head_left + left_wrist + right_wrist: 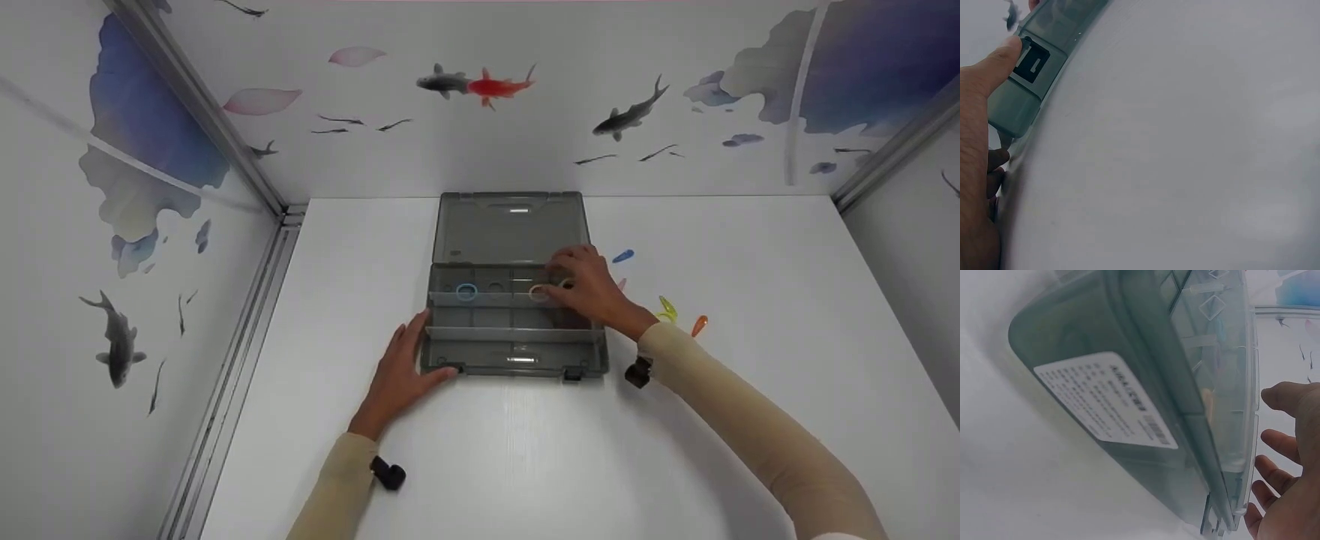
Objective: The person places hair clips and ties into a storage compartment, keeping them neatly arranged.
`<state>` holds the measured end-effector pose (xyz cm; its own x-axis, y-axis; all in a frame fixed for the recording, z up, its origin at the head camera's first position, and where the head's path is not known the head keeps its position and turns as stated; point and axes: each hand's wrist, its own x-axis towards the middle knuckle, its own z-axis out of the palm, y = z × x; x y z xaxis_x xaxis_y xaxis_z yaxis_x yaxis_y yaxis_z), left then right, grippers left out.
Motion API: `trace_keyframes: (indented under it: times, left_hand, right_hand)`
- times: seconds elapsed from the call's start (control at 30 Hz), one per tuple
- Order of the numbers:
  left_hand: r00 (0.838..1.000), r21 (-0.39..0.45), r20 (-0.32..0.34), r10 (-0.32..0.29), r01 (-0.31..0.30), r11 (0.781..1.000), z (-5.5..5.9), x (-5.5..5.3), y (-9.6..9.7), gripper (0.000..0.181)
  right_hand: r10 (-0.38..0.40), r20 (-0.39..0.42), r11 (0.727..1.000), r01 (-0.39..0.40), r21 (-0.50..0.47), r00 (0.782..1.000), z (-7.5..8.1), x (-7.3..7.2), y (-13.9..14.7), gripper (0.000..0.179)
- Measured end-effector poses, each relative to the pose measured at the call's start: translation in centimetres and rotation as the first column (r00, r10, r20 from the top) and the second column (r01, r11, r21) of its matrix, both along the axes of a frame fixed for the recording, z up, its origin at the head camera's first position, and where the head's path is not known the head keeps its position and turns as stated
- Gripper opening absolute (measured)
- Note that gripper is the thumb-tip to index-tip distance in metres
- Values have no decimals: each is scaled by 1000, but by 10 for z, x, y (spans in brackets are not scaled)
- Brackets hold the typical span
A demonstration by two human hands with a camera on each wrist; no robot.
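Observation:
In the head view, a grey see-through compartment box (469, 352) lies on the table with its lid (510, 229) folded back. The left hand (396, 382) holds its near left corner, fingers along the side and thumb on the front edge. In the left wrist view, that thumb (1002, 62) rests by a dark latch. The right hand (589, 289) reaches over the back right compartments, close to a pale orange ring (531, 293). In the right wrist view, its fingertips stand apart with nothing between them. A blue ring (466, 283) sits in the back left compartment.
Right of the box lie small teardrop-shaped clips: blue (623, 256), yellow-green (667, 307) and orange (700, 325). A pink piece (622, 284) shows beside the right hand. White walls with fish pictures close off the back and sides. The box carries a printed label (1106, 396).

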<state>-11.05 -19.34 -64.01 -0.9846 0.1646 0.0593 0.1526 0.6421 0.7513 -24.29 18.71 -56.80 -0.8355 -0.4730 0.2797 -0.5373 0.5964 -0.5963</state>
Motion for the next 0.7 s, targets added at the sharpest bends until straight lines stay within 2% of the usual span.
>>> trace_keyframes:
  times: [0.47, 0.7]
  left_hand:
    - [1000, 9, 12, 9, -10, 1000, -2, 1, -1, 111]
    - [1000, 24, 16, 0, -1, 1000, -1, 0, -1, 111]
  right_hand:
    - [-74, 54, 995, 77, -63, 996, 3, 16, 27, 35]
    - [-106, 18, 987, 107, -120, 994, -2, 25, 48, 32]
